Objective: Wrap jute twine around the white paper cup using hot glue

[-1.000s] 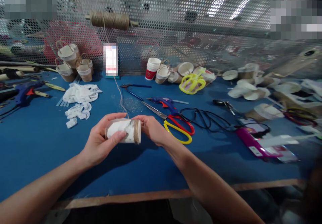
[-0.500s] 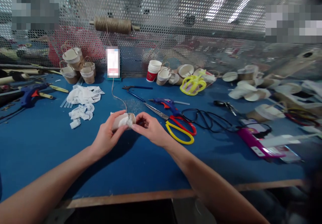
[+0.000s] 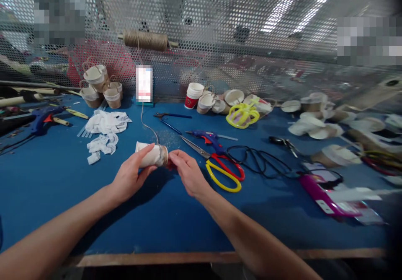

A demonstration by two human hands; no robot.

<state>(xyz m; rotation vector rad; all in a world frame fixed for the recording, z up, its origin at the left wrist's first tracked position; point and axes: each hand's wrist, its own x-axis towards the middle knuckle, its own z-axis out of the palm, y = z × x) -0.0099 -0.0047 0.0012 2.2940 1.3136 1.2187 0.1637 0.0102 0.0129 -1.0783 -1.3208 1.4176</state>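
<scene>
My left hand (image 3: 130,175) is closed around a white paper cup (image 3: 149,156), which lies on its side above the table with its rim to the left. Brown twine (image 3: 163,155) is wound around the cup's base end. A loose strand (image 3: 147,125) of twine runs from the cup back past the phone (image 3: 144,83). At the base end, the fingers of my right hand (image 3: 185,169) are pinched together against the cup's edge; their tips are partly hidden. Large scissors (image 3: 223,172) with red and yellow handles lie just right of my right hand.
A blue glue gun (image 3: 209,137) and pliers (image 3: 171,118) lie behind the scissors. White lace (image 3: 105,121) is at left, below small twine-handled buckets (image 3: 113,97). Stacked cups (image 3: 194,95), a yellow basket (image 3: 241,115) and a purple power strip (image 3: 326,198) stand rightward. A twine spool (image 3: 145,40) hangs on the mesh.
The cup has turned in my hands: the white patch on its side has gone from view and more rim shows. My right fingers have shifted to its base edge. The view has tilted slightly.
</scene>
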